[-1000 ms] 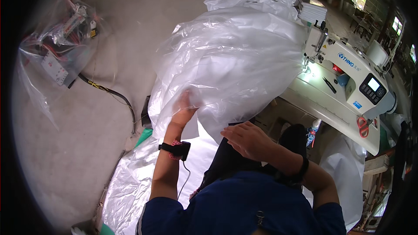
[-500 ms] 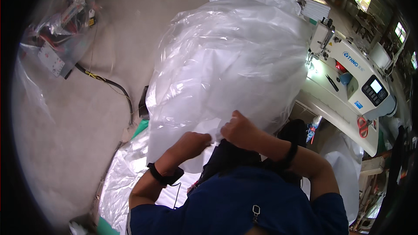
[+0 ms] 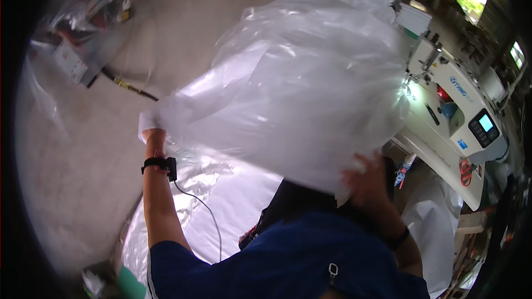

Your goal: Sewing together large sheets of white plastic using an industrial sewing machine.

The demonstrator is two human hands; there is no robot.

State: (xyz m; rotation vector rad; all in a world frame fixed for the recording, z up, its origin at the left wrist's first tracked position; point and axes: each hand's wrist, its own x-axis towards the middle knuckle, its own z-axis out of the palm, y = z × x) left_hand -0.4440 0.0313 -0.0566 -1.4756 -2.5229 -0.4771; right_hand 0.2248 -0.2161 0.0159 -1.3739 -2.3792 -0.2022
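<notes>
A large white plastic sheet [image 3: 288, 99], glossy and translucent, spreads before me and over my lap. My left hand [image 3: 155, 134] is stretched out to the left at the sheet's corner. The sheet is drawn taut toward it, and a fold covers the fingers. Beside the sheet's near right edge is my right hand [image 3: 368, 182], blurred, with its fingers apart. Black bands circle both wrists, and a thin cable hangs from the left one.
A lit white sewing machine [image 3: 460, 91] stands at right on its table. Red-handled scissors [image 3: 465, 173] and black thread snips [image 3: 432, 114] lie there. White sheeting [image 3: 221, 210] lies at lower left. A clear plastic bag [image 3: 83, 39] of things is on the floor, far left.
My hands, close together near my lap before, have moved apart. The left went far left and pulled the sheet's edge out with it; the right moved right and its fingers spread.
</notes>
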